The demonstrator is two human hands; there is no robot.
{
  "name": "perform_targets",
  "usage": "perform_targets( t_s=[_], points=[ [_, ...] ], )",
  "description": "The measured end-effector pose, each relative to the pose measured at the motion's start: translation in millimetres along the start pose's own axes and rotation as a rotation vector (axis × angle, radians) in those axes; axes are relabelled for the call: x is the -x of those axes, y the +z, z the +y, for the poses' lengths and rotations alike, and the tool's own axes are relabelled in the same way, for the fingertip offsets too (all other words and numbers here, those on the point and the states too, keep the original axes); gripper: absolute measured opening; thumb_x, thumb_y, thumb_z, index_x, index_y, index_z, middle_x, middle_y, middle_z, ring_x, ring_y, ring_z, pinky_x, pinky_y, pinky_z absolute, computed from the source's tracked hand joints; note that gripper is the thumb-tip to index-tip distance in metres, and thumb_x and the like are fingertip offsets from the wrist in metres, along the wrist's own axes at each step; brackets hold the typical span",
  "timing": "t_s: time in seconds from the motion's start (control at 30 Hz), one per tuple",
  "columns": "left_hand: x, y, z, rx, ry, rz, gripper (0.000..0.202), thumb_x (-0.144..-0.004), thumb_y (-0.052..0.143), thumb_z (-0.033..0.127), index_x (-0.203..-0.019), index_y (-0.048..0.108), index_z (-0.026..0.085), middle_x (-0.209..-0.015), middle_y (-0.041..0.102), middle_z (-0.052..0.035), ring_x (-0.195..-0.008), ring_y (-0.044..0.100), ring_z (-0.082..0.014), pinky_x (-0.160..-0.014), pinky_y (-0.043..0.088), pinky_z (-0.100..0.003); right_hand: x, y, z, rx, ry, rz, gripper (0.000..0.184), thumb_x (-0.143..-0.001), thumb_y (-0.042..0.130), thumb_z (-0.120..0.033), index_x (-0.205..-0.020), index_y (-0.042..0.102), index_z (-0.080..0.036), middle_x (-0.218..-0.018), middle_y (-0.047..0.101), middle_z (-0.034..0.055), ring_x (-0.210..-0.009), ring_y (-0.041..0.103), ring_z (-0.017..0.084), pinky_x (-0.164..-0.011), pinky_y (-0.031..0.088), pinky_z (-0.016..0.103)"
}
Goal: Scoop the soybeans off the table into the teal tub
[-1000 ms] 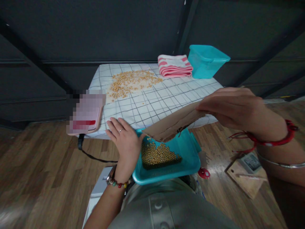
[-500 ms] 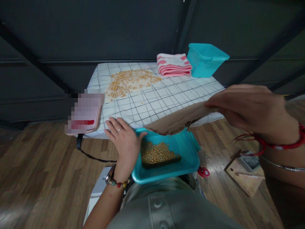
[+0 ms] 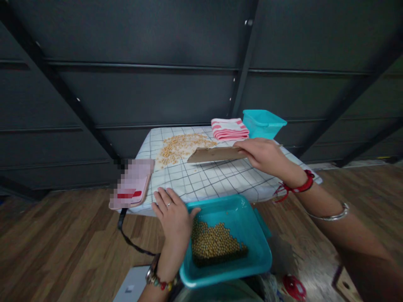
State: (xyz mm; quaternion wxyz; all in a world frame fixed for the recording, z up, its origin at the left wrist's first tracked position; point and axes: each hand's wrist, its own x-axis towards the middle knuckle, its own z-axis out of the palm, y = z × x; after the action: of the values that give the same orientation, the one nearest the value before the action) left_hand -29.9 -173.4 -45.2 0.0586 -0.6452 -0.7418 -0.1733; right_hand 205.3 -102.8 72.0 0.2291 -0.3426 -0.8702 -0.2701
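My right hand (image 3: 264, 157) grips a piece of brown cardboard (image 3: 217, 154) by its right end, holding it over the checked cloth. Just beyond the cardboard's left end, yellow soybeans (image 3: 171, 149) lie spread with smaller pale grains on the cloth. My left hand (image 3: 174, 216) rests with fingers spread on the cloth's front edge, its thumb over the left rim of a teal plastic tub (image 3: 233, 272). A heap of soybeans (image 3: 215, 240) fills the tub's near left part. The tub sits against the table's front edge, close to my body.
A folded pink and white towel (image 3: 229, 129) and a second teal container (image 3: 263, 124) stand at the back right of the checked cloth (image 3: 204, 180). A pink phone (image 3: 134, 184) with a black strap lies at the left edge. Dark panels rise behind the table.
My right hand has carried the cardboard forward and left, from above the tub to over the cloth near the spread beans. My left hand stays at the tub's rim. The view has tilted up.
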Motion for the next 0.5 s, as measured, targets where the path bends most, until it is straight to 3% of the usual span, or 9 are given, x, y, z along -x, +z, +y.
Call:
perform_targets(
  t_s=[0.17,0.5],
  points=[
    [0.1,0.5,-0.2,-0.013,-0.001,0.050,0.089,-0.062,0.068,0.043,-0.124,0.035,-0.012,-0.132,0.033,-0.0397,-0.126,0.029,-0.0468,-0.101,0.025,-0.061,-10.5,13.4,-2.1,-0.023,-0.047,-0.026,0.025,-0.083,0.039,-0.011,-0.096,0.060,-0.014,-0.086,0.069,0.0073,-0.077,0.063,0.018,-0.066,0.047,0.031],
    [1.1,5.3,-4.1,-0.044,0.017,0.101,0.084,-0.063,0.066,0.041,-0.123,0.036,-0.010,-0.130,0.036,-0.0394,-0.125,0.032,-0.0464,-0.099,0.028,-0.060,-6.8,5.3,-10.3,-0.062,-0.107,-0.043,0.030,-0.079,0.040,-0.005,-0.098,0.061,-0.014,-0.084,0.068,0.0082,-0.074,0.062,0.018,-0.063,0.048,0.031]
  ],
)
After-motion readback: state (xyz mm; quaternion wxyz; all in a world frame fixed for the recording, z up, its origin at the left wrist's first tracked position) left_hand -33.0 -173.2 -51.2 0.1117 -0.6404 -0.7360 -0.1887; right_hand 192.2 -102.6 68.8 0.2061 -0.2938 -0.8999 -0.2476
